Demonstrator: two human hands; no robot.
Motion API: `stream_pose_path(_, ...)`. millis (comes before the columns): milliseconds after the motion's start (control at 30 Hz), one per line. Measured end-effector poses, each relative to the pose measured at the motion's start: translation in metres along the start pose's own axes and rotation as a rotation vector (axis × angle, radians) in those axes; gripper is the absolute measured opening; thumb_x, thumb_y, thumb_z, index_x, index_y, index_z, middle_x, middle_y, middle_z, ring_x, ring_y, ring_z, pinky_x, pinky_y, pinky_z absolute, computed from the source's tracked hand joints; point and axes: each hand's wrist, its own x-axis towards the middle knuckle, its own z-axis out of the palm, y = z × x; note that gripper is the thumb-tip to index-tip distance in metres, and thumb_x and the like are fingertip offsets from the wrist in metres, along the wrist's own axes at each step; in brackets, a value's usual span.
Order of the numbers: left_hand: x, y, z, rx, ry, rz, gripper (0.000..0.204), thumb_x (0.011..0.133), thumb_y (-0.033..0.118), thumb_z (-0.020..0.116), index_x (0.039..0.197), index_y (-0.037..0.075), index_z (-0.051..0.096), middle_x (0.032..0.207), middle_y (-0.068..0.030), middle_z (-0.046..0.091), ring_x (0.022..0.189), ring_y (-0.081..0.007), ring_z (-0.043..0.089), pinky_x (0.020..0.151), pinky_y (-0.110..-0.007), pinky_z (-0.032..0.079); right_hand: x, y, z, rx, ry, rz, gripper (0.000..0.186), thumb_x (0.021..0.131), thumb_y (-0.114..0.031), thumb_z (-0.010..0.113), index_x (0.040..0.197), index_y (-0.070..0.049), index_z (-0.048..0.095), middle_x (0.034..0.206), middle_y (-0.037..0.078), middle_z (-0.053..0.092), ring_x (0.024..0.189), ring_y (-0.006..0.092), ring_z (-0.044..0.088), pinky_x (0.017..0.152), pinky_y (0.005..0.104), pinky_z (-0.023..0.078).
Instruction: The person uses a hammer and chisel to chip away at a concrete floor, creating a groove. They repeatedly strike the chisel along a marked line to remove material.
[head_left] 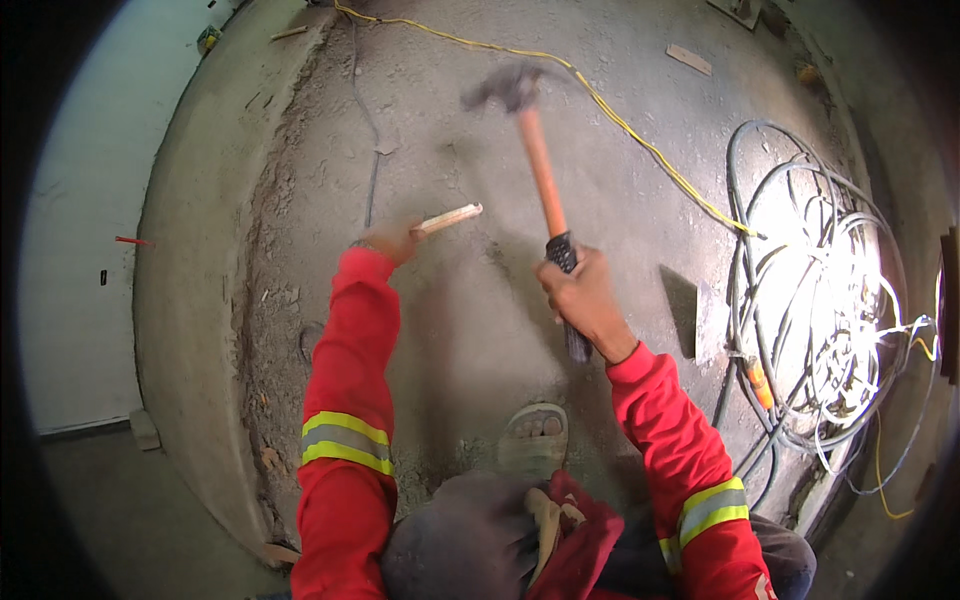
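The right hand (582, 292) has its fingers closed around the black grip of an orange-handled hammer (541, 170) raised above them, while the left hand (392, 241) fingers pinch a pale wooden peg (450, 217) against the concrete floor (620, 190).

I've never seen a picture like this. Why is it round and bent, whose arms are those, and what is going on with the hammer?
The picture comes from a wide fisheye camera worn on a person's head, looking down, so straight edges bend near the rim. No machine here: the two arms in red sleeves with reflective bands are the wearer's own, coming in from the lower edge.

The right hand grips a hammer with an orange handle, raised; its head is blurred. The left hand holds a pale chisel-like rod pointing out over the rough concrete floor. I cannot tell whether its tip touches the floor.

Around them: a yellow cord running across the floor, a tangle of grey cables in bright light at right, and a sandalled foot below.
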Motion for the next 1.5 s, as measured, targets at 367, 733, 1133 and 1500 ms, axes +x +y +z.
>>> stream_pose_path(367, -0.006, 0.014, -0.019, 0.090, -0.022, -0.063, 0.027, 0.092, 0.025, 0.052, 0.112, 0.008, 0.060, 0.098, -0.0181, 0.065, 0.094, -0.0370, 0.061, 0.079, -0.045, 0.046, 0.004, 0.044, 0.004, -0.153, -0.108, 0.318, 0.017, 0.077, -0.012, 0.056, 0.069, 0.003, 0.054, 0.052, 0.007, 0.051, 0.044, 0.0128, 0.050, 0.043, 0.0326, 0.041)
stream_pose_path(733, -0.015, 0.009, -0.012, 0.012, -0.037, -0.128, 0.030, 0.092, 0.027, 0.052, 0.114, 0.009, 0.060, 0.102, -0.0200, 0.064, 0.097, -0.0381, 0.060, 0.082, -0.044, 0.045, -0.002, 0.044, 0.031, -0.152, 0.199, -0.036, 0.022, 0.076, -0.014, 0.060, 0.068, 0.004, 0.051, 0.053, 0.010, 0.042, 0.054, 0.0105, 0.044, 0.050, 0.0331, 0.038)
stream_pose_path(1133, -0.004, 0.007, -0.006, 0.127, -0.009, -0.076, 0.022, 0.090, 0.029, 0.050, 0.101, 0.014, 0.062, 0.097, -0.0125, 0.066, 0.091, -0.0364, 0.062, 0.077, -0.048, 0.047, -0.004, 0.029, 0.030, 0.178, 0.125, -0.046, 0.019, 0.074, -0.012, 0.060, 0.066, 0.004, 0.052, 0.054, 0.004, 0.046, 0.054, 0.0101, 0.046, 0.050, 0.0319, 0.039)
stream_pose_path(1500, -0.001, 0.016, -0.036, 0.247, -0.091, -0.227, 0.030, 0.093, 0.030, 0.049, 0.109, 0.008, 0.061, 0.095, -0.0190, 0.065, 0.088, -0.0350, 0.063, 0.076, -0.047, 0.047, 0.000, 0.022, -0.012, -0.048, -0.079, 0.201, 0.016, 0.076, -0.012, 0.057, 0.070, 0.001, 0.052, 0.052, 0.003, 0.047, 0.041, 0.0123, 0.046, 0.040, 0.0316, 0.037)
